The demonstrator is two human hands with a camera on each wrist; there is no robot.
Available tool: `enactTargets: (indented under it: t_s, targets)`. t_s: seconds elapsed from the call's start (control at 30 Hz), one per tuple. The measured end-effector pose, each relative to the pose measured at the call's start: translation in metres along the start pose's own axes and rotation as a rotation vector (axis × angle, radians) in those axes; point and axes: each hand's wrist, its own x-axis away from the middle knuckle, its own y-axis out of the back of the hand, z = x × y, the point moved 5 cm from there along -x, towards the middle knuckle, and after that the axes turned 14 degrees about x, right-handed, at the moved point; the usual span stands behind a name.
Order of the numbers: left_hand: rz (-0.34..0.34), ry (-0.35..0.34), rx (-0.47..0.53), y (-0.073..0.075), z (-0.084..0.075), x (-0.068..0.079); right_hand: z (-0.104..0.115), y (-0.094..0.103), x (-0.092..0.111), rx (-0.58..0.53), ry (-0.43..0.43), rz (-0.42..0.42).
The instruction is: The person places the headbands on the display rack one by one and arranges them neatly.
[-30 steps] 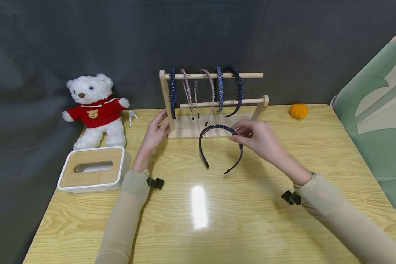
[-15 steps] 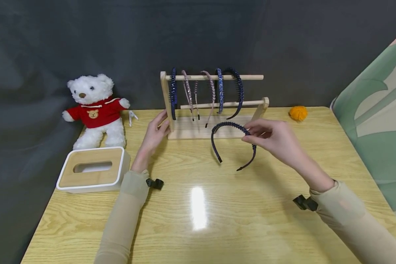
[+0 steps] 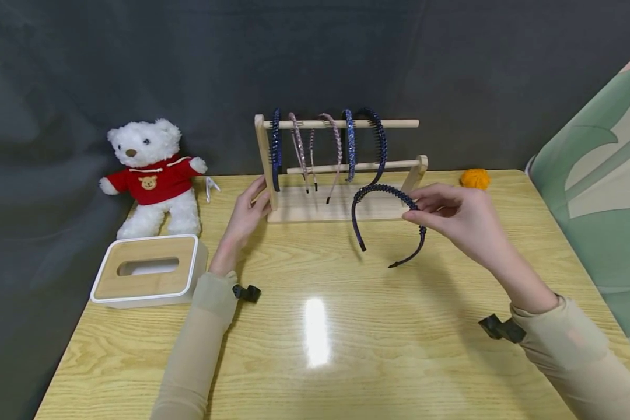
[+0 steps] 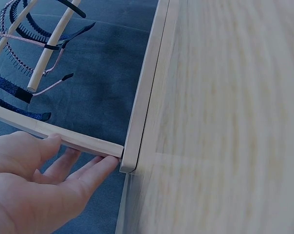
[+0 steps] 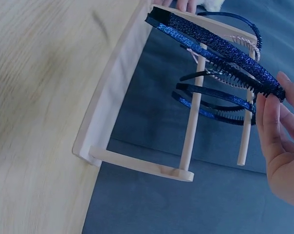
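Observation:
My right hand (image 3: 457,219) pinches a dark navy beaded headband (image 3: 380,188) between thumb and fingers, in front of the rack's right part. Its two ends point down, apart from the table. In the right wrist view the held headband (image 5: 220,46) shows blue glitter. My left hand (image 3: 244,219) touches the left upright of the wooden headband rack (image 3: 341,204). In the left wrist view the fingertips (image 4: 113,163) rest on the upright's outer side, with the thumb at its edge. Several blue and pink headbands hang on the rack, including a glittery blue headband (image 3: 350,146).
A white teddy bear (image 3: 157,186) in a red top sits back left, beside a small white clip (image 3: 210,188). Before it stands a tissue box (image 3: 147,268) with a wooden lid. An orange yarn ball (image 3: 475,178) lies back right. Dark cloth (image 3: 451,70) hangs behind the table.
My right hand has moved to the right and slightly up with the headband. The left hand stays at the rack's left upright, and the hanging headbands have not shifted.

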Motion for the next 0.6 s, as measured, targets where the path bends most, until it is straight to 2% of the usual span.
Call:
enactTargets:
  t_s: [0.33,0.6]
  targets:
    - [0.003,0.000,-0.002,0.000,0.001,0.001,-0.005,0.012,0.005,-0.026,-0.045,-0.018]
    - [0.000,0.001,-0.003,0.000,0.001,0.000,-0.009,0.030,0.009,-0.090,-0.088,-0.092]
